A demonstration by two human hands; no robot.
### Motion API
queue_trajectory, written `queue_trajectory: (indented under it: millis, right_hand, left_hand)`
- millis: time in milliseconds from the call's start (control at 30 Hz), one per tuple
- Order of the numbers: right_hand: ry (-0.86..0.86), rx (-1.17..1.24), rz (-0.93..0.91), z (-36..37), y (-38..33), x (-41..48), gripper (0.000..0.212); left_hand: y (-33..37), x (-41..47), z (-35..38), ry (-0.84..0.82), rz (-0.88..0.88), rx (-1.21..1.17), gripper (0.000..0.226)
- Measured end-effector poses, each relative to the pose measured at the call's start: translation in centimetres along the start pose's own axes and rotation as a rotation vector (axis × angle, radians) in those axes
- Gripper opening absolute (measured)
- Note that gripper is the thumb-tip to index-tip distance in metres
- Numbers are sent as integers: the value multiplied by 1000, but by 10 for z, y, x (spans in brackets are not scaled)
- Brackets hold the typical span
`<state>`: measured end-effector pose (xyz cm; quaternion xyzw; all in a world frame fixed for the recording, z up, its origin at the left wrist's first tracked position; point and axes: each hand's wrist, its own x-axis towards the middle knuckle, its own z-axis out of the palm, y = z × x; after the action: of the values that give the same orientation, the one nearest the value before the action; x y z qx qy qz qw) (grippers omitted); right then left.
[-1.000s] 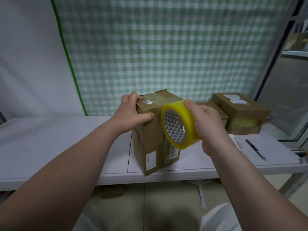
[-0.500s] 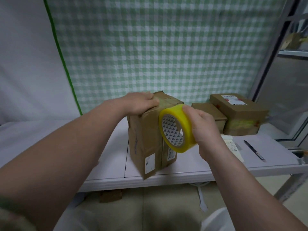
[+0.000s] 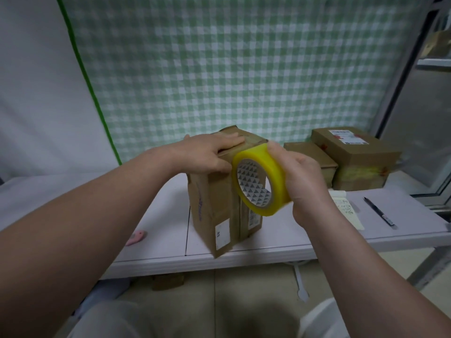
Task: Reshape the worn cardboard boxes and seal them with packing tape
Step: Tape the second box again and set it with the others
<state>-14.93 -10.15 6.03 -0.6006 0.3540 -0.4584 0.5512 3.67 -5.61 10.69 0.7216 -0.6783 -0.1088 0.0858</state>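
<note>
A worn cardboard box (image 3: 214, 203) stands upright at the near edge of the white table (image 3: 158, 215), with the left hand (image 3: 210, 154) lying flat across its top. The right hand (image 3: 300, 176) grips a yellow packing tape roll (image 3: 271, 167) at the box's upper right corner. Right of the box sit two closed cartons (image 3: 358, 152), a paper note (image 3: 346, 208) and a pen (image 3: 378, 211).

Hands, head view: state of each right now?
Left hand: open, pressing flat on the cardboard box top.
Right hand: closed around the yellow tape roll.

Green-and-white checked cloth (image 3: 244, 69) backdrop, white sheet (image 3: 36, 93) left, white table (image 3: 268, 247), pale tiled floor (image 3: 244, 284).
</note>
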Motion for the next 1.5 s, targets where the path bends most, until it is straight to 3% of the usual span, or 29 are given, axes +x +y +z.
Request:
queue_trajectory:
  millis: [200,333,433,567,700,833,967,1100,1233,1433,1500]
  right_hand:
    - [-168,-193,-100,31,-27,33,43]
    - [-224,-402,-211,51,-26,62,69]
    - [-195,-523,-280,68,-21,78,53]
    - [-221,-454,-199,91,-15,97,37]
    - [-240,-470,-203,110,-16,107,44]
    - [-275,-515,-247,123,-10,108,40]
    - [-356,-678,-313,127,10,101,44]
    - [-420,-789,-349,124,32,94,50]
    - [-467,-807,-370,119,42,89,57]
    - [-398,-777,-334,119,62,82,61]
    - [-374,-797,-266,118,73,79,58]
  left_hand:
    - [-37,10,-15,117,-203,-293,64]
    - [-63,13,-23,183,-330,-419,55]
    - [-76,13,-28,159,-389,-465,57]
    - [-102,18,-27,144,-490,-538,82]
    - [-109,11,-27,187,-598,-730,21]
    - [-122,0,-4,95,-665,-704,26]
    - [-125,-4,43,-30,-645,-802,30]
    - [-124,-4,87,-37,-569,-870,64]
    - [-130,1,107,-3,-482,-1034,78]
    - [-130,2,117,90,-394,-1076,55]
    - [-130,4,116,101,-377,-1005,61]
